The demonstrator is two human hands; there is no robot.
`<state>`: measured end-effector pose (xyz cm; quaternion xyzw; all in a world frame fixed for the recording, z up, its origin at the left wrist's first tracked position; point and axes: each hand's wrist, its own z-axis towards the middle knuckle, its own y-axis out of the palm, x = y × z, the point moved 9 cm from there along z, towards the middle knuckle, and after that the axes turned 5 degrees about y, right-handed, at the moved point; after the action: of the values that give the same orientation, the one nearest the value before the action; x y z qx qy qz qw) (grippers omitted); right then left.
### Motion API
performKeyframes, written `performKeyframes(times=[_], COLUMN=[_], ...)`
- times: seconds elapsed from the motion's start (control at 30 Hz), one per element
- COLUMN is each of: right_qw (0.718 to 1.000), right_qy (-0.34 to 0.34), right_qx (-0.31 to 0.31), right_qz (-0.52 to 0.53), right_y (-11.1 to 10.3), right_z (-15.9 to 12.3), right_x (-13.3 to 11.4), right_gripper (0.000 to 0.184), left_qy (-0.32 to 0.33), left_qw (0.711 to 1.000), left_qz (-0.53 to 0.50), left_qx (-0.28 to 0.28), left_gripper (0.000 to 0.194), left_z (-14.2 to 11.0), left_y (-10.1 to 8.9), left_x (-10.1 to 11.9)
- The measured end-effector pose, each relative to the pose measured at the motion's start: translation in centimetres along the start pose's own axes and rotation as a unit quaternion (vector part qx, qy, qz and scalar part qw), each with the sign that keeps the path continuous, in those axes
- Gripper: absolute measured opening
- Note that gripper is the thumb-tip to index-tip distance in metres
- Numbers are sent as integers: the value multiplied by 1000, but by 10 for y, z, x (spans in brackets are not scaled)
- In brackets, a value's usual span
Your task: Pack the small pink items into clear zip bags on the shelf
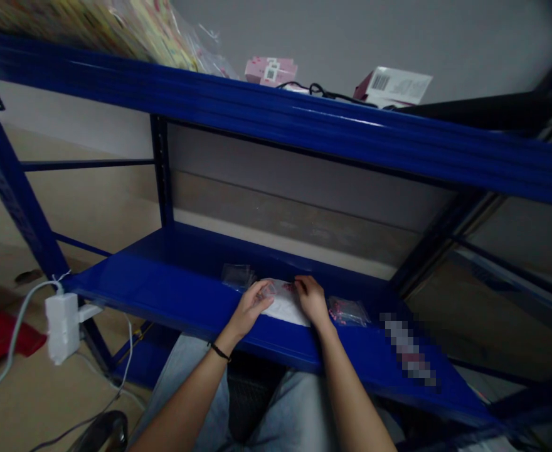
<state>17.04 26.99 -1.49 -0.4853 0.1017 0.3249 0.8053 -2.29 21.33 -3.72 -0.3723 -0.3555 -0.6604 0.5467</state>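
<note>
A white cloth or sheet (283, 309) lies on the blue shelf in front of me, with small red pieces (289, 287) near its far edge. My left hand (249, 309) is closed around a small clear plastic bag (268, 290) over the cloth's left side. At the right side, my right hand (312, 300) has its fingers curled down beside the red pieces; what its fingertips hold, if anything, is too small to make out. Flat clear bags (236, 276) lie left of the cloth. To the right sit clear bags with pinkish-red pieces (346, 311).
A blue shelf beam (257, 103) crosses above my hands. On the upper shelf are pink boxes (271, 71), a white-and-maroon box (393, 86) and a black cable. A blurred-out item (408, 349) lies at right. A white power strip (62, 328) hangs at the left corner.
</note>
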Motion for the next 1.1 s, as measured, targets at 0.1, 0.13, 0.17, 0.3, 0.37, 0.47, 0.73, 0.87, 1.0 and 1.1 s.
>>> performKeyframes(times=[0.1,0.13,0.17,0.3,0.37,0.47,0.73,0.87,1.0,1.1], right_qw=[1000,1000,1000,998,996,990,976,993,989,971], right_qy=[25,23,17,-5,-8,-13,15,24,52,31], right_qx=[12,-2,-16,-45,-56,-77,-72,-44,-66,-122], right_qz=[-6,-7,-9,-38,-70,-122,-207,-109,125,201], right_y=[-14,-13,-9,9,16,22,21,11,-7,-17], right_z=[1,0,-1,-6,-8,-10,-11,-5,4,6], right_x=[18,20,19,9,5,4,4,-2,-19,-49], right_gripper=[24,24,24,25,25,26,28,28,30,31], left_qy=[-2,0,2,21,29,32,36,33,33,30], left_qw=[1000,999,999,996,995,994,993,993,992,993], left_qz=[20,31,43,82,88,92,94,100,108,99], left_qx=[-9,-12,-13,-28,-45,-58,-58,-57,-54,-57], left_gripper=[44,44,43,45,46,46,46,45,45,45], left_z=[-2,-2,-2,-2,-2,-1,-3,-3,-2,-2], left_y=[1,2,2,4,8,12,13,12,11,11], left_x=[0,1,2,11,15,16,14,14,13,13])
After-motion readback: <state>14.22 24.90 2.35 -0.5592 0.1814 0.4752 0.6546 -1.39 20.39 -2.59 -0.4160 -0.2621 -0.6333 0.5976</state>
